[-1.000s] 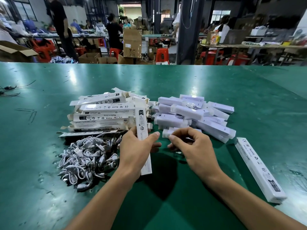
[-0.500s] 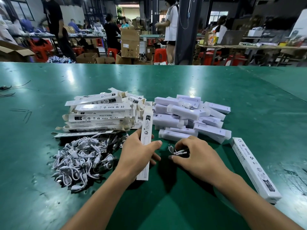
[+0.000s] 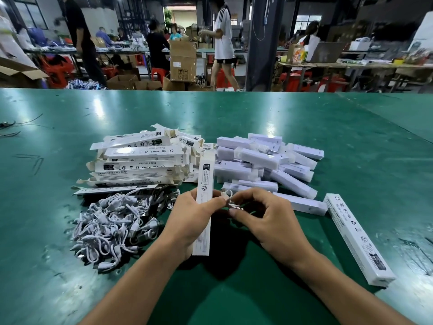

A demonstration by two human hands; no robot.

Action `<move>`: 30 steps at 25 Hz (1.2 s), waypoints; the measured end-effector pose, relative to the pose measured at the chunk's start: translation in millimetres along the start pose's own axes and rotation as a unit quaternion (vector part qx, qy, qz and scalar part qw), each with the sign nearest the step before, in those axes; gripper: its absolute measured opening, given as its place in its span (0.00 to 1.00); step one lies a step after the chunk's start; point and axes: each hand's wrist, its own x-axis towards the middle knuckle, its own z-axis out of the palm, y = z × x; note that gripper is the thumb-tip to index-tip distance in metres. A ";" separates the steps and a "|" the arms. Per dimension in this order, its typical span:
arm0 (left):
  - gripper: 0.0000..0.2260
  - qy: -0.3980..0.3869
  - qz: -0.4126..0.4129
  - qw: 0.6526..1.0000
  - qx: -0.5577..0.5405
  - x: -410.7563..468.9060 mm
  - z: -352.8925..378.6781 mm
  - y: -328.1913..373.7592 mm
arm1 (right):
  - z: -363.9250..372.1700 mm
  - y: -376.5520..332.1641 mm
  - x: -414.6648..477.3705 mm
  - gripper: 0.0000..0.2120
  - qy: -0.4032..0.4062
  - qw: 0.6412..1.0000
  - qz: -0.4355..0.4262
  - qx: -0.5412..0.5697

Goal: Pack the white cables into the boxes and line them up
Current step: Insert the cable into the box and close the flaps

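Gripping a box (image 3: 206, 174) in curled fingers, the left hand (image 3: 193, 218) sits beside the right hand (image 3: 269, 221), which pinches a cable (image 3: 228, 195) just beside the box. Left: cable heap (image 3: 112, 221). Right: closed box (image 3: 358, 238). Beyond: flat boxes (image 3: 140, 160) on the worktop (image 3: 234, 113).

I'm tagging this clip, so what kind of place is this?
Most likely a packing workshop or small factory: a pile of printed boxes and loose white cables on a green worktable, with cardboard cartons and other workers behind.
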 end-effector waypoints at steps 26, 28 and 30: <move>0.17 -0.114 -0.036 0.993 -0.010 3.9 -10.8 2.7 | -10.8 1.0 5.0 0.10 -0.052 0.998 0.015 0.015; 0.25 -0.107 0.001 0.994 0.018 1.8 -8.7 4.5 | -14.1 2.4 8.5 0.09 0.000 0.998 0.029 0.060; 0.26 -0.110 0.035 0.993 0.032 0.6 -8.9 6.5 | -19.6 2.7 13.5 0.10 0.045 0.994 0.028 0.091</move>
